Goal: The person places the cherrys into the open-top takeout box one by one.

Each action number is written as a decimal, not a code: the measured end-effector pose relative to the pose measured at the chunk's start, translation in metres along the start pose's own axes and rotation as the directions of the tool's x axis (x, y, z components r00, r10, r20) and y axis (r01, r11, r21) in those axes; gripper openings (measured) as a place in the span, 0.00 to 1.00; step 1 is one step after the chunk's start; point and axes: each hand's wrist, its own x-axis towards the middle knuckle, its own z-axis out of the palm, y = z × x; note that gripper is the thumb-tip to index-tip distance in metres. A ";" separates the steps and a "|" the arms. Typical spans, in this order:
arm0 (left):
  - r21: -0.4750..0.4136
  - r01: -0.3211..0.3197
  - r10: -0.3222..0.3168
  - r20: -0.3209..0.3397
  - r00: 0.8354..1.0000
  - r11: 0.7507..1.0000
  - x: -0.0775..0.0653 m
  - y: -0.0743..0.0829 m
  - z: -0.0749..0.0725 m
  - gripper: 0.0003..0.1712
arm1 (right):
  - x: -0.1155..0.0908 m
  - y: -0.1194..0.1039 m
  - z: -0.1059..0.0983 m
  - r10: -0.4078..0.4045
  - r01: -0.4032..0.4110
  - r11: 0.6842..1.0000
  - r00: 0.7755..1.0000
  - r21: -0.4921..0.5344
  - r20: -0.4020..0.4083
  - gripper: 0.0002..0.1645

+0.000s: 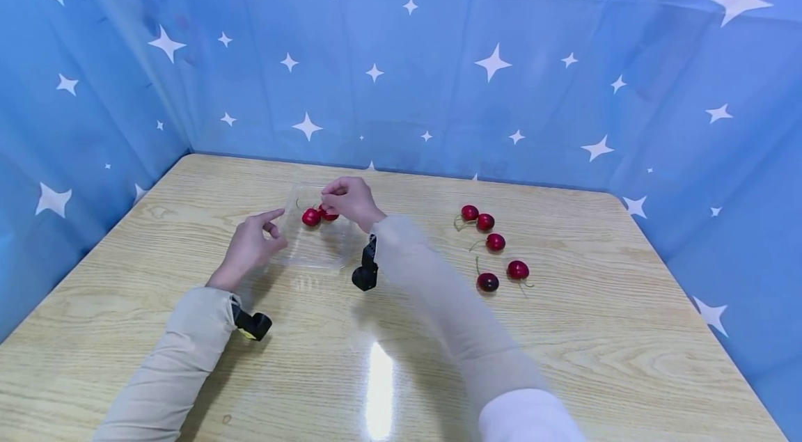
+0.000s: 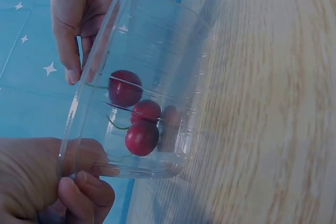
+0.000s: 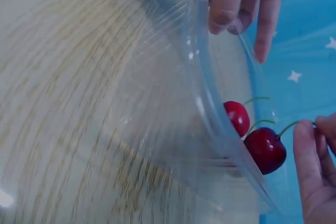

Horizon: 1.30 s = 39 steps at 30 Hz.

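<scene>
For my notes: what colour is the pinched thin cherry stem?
The stem is green, clearest in the right wrist view.

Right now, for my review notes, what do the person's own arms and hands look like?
The left hand and right hand are bare, without gloves. Both arms wear long, pale beige sleeves; a white section shows higher on the right arm. Each wrist carries a small black device, the left one with a yellow patch, the right one plain black here.
</scene>
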 end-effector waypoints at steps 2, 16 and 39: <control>0.001 -0.001 0.001 0.000 1.000 1.000 0.000 -0.001 0.000 0.33 | 0.003 0.001 0.002 0.018 -0.018 1.000 1.000 0.022 -0.012 0.06; -0.006 -0.007 0.007 -0.003 1.000 1.000 0.000 0.000 0.000 0.33 | 0.005 0.004 0.018 0.111 -0.101 0.985 0.992 0.138 -0.060 0.13; 0.001 -0.012 0.012 -0.011 1.000 1.000 0.000 0.000 0.000 0.33 | 0.008 0.007 0.020 0.142 -0.142 0.983 0.990 0.113 0.005 0.08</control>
